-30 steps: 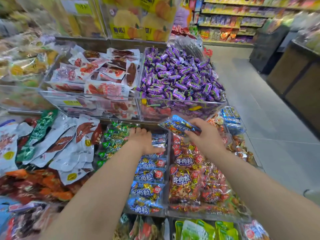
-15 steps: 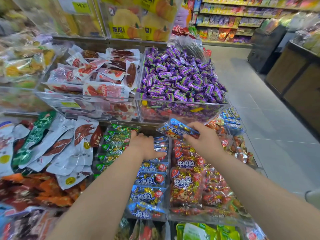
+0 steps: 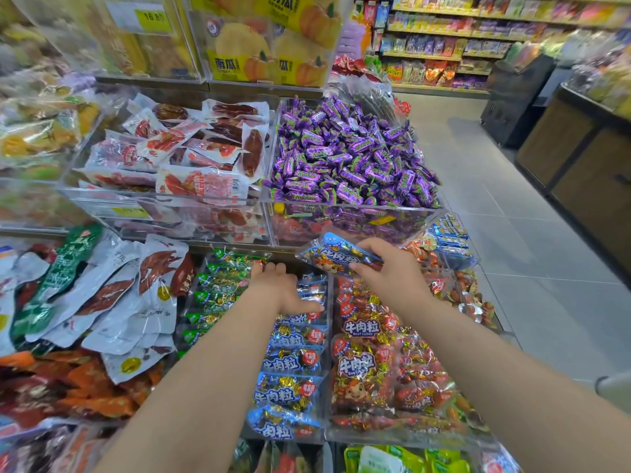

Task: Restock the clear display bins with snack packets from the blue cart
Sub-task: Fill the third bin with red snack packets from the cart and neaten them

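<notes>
My right hand (image 3: pixel 389 274) pinches a blue snack packet (image 3: pixel 333 252) and holds it above the back of a clear bin (image 3: pixel 329 397) on the lower shelf. That bin holds a row of matching blue packets (image 3: pixel 290 363). My left hand (image 3: pixel 278 288) lies palm down on the packets at the back of the same bin, fingers curved over them. A neighbouring clear bin holds red beef-cube packets (image 3: pixel 372 367). The blue cart is out of view.
Green packets (image 3: pixel 218 291) fill the bin to the left. Above, clear bins hold purple wrapped candies (image 3: pixel 351 155) and red sausage packets (image 3: pixel 191 155). White and green pouches (image 3: pixel 102 295) pile at the left. A grey tiled aisle (image 3: pixel 512 254) runs to the right, with dark counters (image 3: pixel 587 155) beyond.
Both hands have stayed almost still over the blue-packet bin. The blue packet in my right hand has hardly shifted. The view has tilted slightly.
</notes>
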Available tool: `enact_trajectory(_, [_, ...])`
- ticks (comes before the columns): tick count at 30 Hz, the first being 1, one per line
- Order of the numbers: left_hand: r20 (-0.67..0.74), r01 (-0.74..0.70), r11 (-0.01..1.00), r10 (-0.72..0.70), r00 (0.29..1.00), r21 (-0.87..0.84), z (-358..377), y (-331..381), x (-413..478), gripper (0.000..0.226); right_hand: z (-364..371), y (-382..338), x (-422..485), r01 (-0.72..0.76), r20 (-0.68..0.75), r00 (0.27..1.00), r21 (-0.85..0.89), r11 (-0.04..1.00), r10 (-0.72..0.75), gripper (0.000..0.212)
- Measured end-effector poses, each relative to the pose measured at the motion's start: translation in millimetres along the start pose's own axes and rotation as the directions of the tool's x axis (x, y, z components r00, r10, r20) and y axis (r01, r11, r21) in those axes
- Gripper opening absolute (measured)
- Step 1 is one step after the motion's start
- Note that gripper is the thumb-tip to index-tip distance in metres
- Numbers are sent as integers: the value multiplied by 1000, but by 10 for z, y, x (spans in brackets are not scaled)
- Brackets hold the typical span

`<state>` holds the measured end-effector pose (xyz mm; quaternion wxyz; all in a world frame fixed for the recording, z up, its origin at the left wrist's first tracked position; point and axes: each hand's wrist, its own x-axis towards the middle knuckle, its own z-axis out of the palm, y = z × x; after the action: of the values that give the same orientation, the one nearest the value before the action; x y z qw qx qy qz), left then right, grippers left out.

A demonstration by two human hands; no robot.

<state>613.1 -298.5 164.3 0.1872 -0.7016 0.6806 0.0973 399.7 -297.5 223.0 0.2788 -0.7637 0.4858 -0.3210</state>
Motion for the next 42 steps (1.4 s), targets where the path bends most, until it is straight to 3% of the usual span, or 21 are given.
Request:
enact_trajectory(5, [29, 32, 999, -31, 999, -35, -13, 3, -71, 106, 59, -75, 92, 64, 15, 998, -21, 998, -64, 16])
enact_trajectory(11, [-33, 52, 995, -55, 998, -81, 9, 39, -151, 119, 254, -155, 244, 124, 80, 990, -86, 989, -118, 23])
enact_trajectory(15, [-84, -4, 993, -6, 996, -121, 8, 6, -201, 109, 339, -152, 278, 152, 102, 984, -83, 985, -143, 25])
enact_trajectory(22, [-215, -36, 999, 30, 976, -26, 87, 58, -348, 91, 479, -219, 498, 138, 294, 954, -245, 960, -63, 25])
enact_trajectory(28, [-194, -31, 997, 16, 981, -74, 103, 51, -387, 93, 514, -339, 639, 174, 319, 943, -246, 954, -90, 26])
enact_trajectory(32, [-190, -39, 994, 20, 982, -99, 103, 48, -385, 91, 576, -261, 648, 128, 419, 908, -325, 937, 22, 23])
enact_trajectory(38, [-178, -43, 993, 23, 984, -112, 115, 41, -380, 88, 760, -255, 693, 166, 496, 841, -619, 767, 218, 40])
enact_trajectory(42, [-196, -52, 988, 22, 980, -147, 114, 46, -384, 84, 914, -406, 792, 257, 543, 802, -690, 676, 249, 32])
